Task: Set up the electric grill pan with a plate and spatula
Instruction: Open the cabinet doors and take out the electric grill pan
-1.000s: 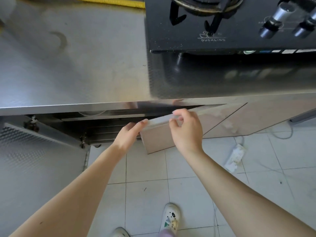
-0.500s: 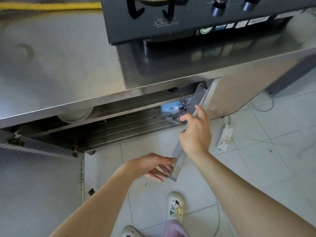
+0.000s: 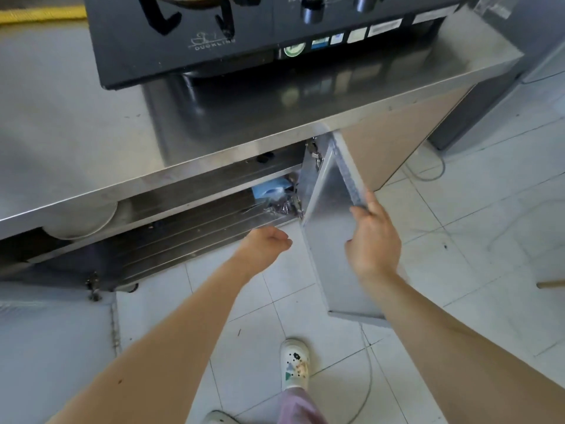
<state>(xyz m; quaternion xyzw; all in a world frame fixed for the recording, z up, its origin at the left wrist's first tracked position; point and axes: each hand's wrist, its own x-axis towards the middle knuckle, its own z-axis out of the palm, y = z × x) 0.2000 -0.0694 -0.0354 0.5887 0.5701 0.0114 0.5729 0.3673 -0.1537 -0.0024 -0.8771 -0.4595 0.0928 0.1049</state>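
My right hand [image 3: 371, 240] grips the free edge of a metal cabinet door [image 3: 330, 215], which stands swung wide open under the steel counter [image 3: 91, 142]. My left hand [image 3: 266, 243] hovers empty, fingers loosely curled, just in front of the open cabinet's lower shelf [image 3: 189, 231]. On the upper shelf at the left, the rim of a white plate or bowl [image 3: 82, 220] shows under the counter edge. A blue packet [image 3: 267, 189] and crinkled plastic lie deeper inside at the right. No grill pan or spatula is visible.
A black gas stove [image 3: 189, 35] sits on the counter, with a yellow hose [image 3: 39, 13] behind it. A second cabinet door [image 3: 46, 347] hangs open at the lower left. A cable [image 3: 367, 377] trails over the white tiled floor beside my shoe [image 3: 295, 364].
The right hand has swung the cabinet door from nearly closed to wide open. The left hand let go of the door and dropped in front of the shelf. The view shifted right.
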